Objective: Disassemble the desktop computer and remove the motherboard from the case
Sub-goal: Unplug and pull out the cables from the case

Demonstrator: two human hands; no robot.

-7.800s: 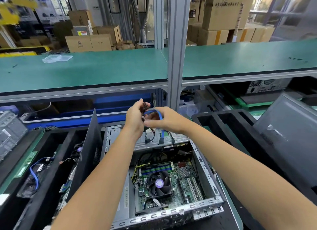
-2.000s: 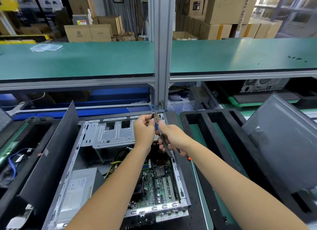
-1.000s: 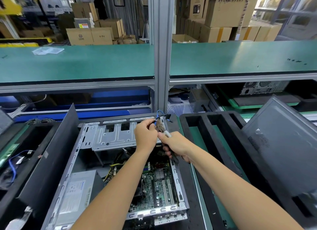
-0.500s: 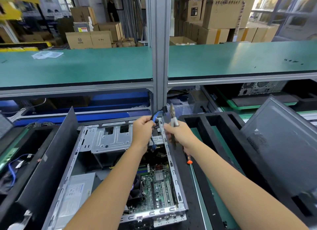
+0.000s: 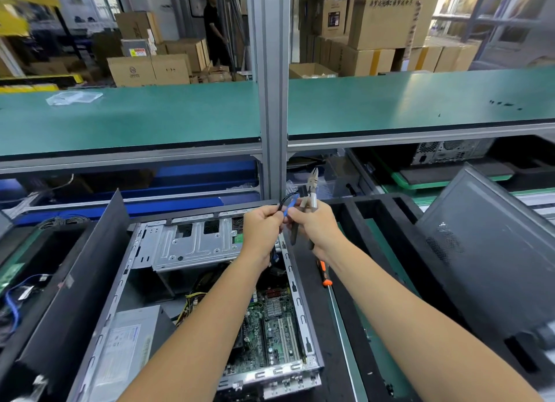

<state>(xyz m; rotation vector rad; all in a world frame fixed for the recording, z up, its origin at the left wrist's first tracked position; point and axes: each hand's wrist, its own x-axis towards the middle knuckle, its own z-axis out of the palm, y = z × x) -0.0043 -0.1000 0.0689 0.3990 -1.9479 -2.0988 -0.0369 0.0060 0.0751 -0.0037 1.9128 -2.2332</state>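
both hands are raised together above the far right corner of the open computer case [image 5: 150,281], which lies on its side on the surface. the left hand [image 5: 261,227] is curled into a fist around a small bundle of cables [image 5: 288,203], one blue and the rest dark, whose ends stick up just past the knuckles and end in a dark plug. the right hand [image 5: 315,224] is closed around the handles of a pair of cutters [image 5: 312,188], with the metal tips pointing upward beside the cable ends; whether the tips touch the cables cannot be told. the two hands are touching or nearly so.

the motherboard [image 5: 270,326] sits inside the case, on its floor toward the near right, green with long slots and a small silver heatsink, partly hidden by the left forearm. a grey power supply [image 5: 126,350] with a white label fills the near left of the case, and a metal drive cage [image 5: 192,242] spans the far end. yellow and black wires [image 5: 192,302] lie between the power supply and the board.

an orange-handled screwdriver [image 5: 326,278] lies just to the right of the case, under the right wrist. a dark side panel [image 5: 75,281] leans upright along the case's left side, and another grey panel [image 5: 495,251] leans at the right. a green shelf [image 5: 135,116] runs across above, with cardboard boxes [image 5: 150,68] behind it.
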